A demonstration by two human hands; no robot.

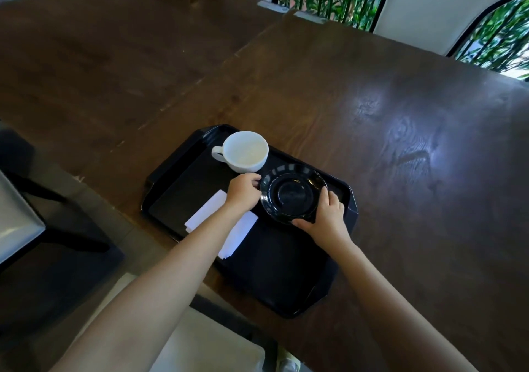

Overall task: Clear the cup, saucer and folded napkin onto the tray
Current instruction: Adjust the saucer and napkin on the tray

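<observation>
A black tray (177,197) lies on the dark wooden table. An empty white cup (246,150) stands upright in the tray's far corner, handle to the left. A glossy black saucer (293,193) sits over the tray's right side. My left hand (243,191) grips its left rim and my right hand (326,214) grips its near right rim. A folded white napkin (242,233) lies on the tray, partly hidden under my left forearm.
The wooden table (400,142) stretches far and right of the tray. White chair backs (423,2) stand at its far edge before green plants. A cushioned seat (206,343) is below me and another chair (17,217) at the left.
</observation>
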